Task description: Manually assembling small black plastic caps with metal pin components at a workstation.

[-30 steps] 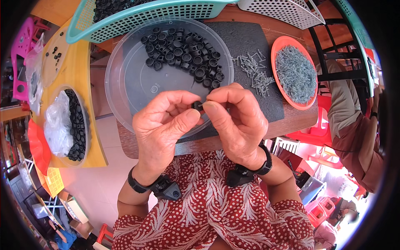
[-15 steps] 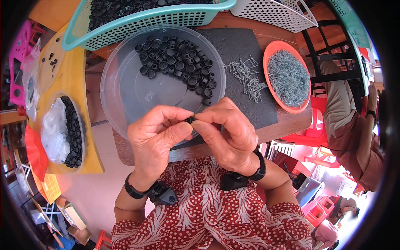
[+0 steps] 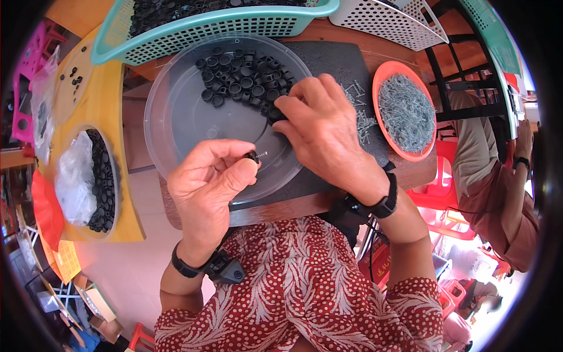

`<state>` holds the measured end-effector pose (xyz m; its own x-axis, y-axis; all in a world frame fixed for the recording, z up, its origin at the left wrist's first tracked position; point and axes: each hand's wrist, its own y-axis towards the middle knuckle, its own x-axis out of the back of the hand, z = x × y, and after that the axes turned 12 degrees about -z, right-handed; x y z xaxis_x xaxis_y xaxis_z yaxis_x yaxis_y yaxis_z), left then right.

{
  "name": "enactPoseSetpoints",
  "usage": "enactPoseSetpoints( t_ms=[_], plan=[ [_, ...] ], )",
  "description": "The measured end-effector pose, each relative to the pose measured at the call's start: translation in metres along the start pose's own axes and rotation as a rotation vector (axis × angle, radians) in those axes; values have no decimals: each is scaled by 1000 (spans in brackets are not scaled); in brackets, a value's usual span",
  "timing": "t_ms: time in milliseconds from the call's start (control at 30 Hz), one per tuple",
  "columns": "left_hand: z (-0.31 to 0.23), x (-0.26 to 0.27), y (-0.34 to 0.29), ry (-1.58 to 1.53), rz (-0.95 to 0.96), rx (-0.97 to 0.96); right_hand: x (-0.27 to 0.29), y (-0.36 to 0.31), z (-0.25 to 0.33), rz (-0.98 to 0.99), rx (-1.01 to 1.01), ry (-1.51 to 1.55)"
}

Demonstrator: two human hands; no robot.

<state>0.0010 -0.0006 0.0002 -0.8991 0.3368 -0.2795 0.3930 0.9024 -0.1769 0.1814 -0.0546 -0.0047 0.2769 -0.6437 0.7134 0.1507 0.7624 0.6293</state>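
Note:
My left hand (image 3: 205, 185) pinches a small black plastic piece (image 3: 252, 156) between thumb and fingertips. Out of that piece a thin silver screw (image 3: 263, 153) sticks to the right. Over the clear round basin (image 3: 176, 132), my right hand (image 3: 325, 126) reaches to the near edge of a heap of black ring-shaped plastic parts (image 3: 240, 79). Its thumb and forefinger are closed on one black plastic part (image 3: 275, 114), partly covered by the fingers. Loose silver screws (image 3: 365, 126) lie on a dark mat (image 3: 331, 56), half hidden behind the right hand.
An orange-red dish (image 3: 376, 102) full of screws stands right of the mat. Behind the basin are a teal basket (image 3: 205, 36) of black parts and a white perforated basket (image 3: 390, 26). A yellow table (image 3: 130, 199) holds another tub of parts. Another person (image 3: 498, 199) sits at right.
My right hand has left the left hand and moved forward to the black parts in the basin. My left hand stays low, drawn slightly left, with the piece and its screw now exposed.

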Motion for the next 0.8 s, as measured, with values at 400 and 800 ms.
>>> enactPoseSetpoints(
  t_ms=[400,800],
  plan=[
    [-5,1,4,15,-30,4,-8,-5,8,-58,25,199],
    [2,-2,10,-111,-34,-6,13,-10,37,33,-582,792]
  ],
)
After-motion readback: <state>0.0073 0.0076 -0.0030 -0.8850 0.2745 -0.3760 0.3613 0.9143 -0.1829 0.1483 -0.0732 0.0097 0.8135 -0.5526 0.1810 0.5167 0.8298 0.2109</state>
